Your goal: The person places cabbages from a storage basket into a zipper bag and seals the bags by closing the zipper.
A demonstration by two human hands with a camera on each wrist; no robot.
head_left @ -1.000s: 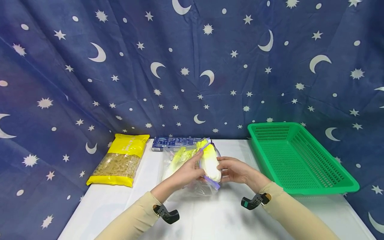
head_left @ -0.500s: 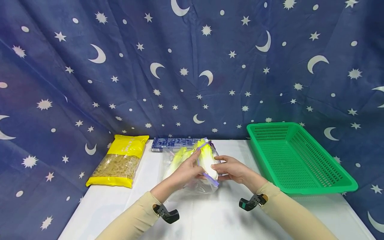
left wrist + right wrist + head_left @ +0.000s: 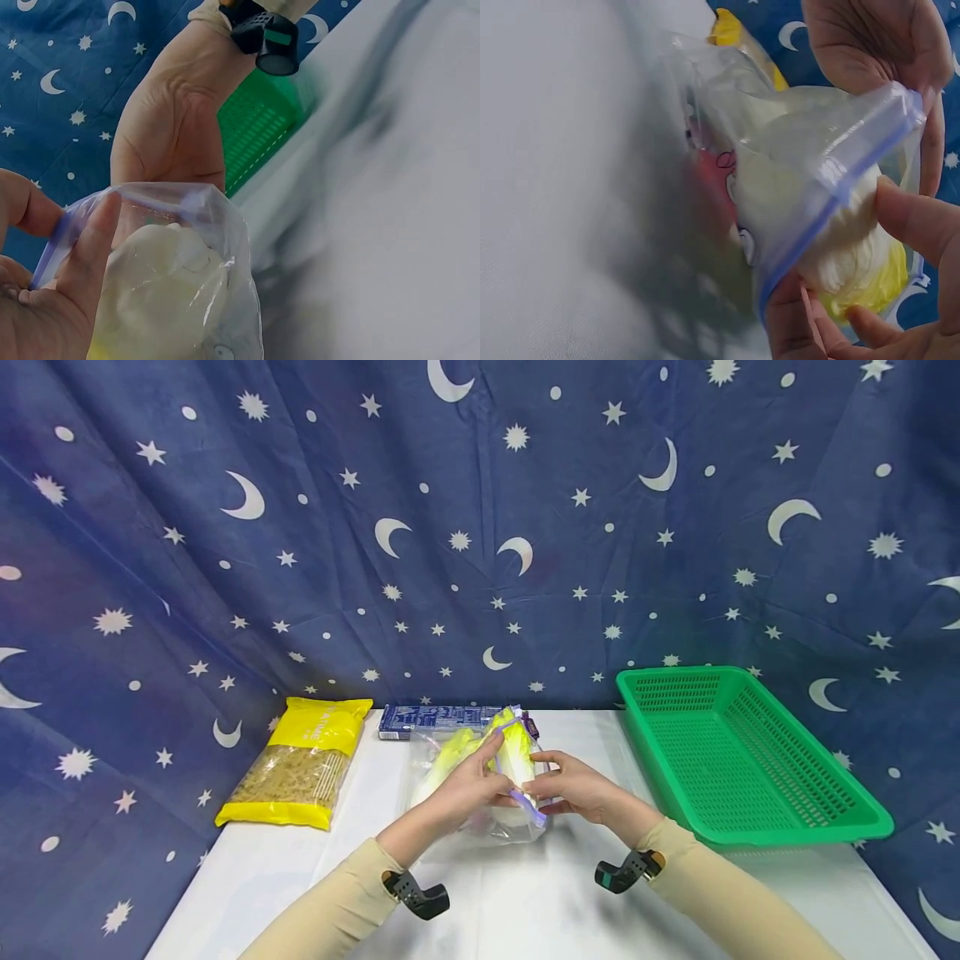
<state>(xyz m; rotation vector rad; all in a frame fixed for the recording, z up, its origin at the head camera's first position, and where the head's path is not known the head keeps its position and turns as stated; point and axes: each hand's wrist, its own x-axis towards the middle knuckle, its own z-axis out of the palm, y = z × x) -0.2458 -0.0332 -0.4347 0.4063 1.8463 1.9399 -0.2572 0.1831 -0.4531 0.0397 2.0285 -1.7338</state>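
Note:
A clear zip bag (image 3: 495, 833) with a purple zip strip lies near the middle of the table, its mouth to the right. My left hand (image 3: 467, 789) grips the bag at its mouth, the thumb along the strip in the left wrist view. A pale cabbage (image 3: 514, 758) with yellow leaf tips is at the mouth, partly inside; more yellow-green leaf shows through the plastic to the left. My right hand (image 3: 579, 789) holds this cabbage from the right, its thumb on the white part (image 3: 847, 255) in the right wrist view. Some fingertips are hidden behind cabbage and plastic.
A yellow bag of pasta (image 3: 300, 760) lies at the left. Behind the zip bag is a flat blue box (image 3: 435, 717), with a small dark purple item (image 3: 531, 725) beside it. A green plastic basket (image 3: 742, 768) stands at the right. A starry curtain (image 3: 465, 527) hangs behind.
The cabbage has moved left and deeper into the bag's mouth. My right hand has moved slightly left with it; my left hand keeps its grip on the bag.

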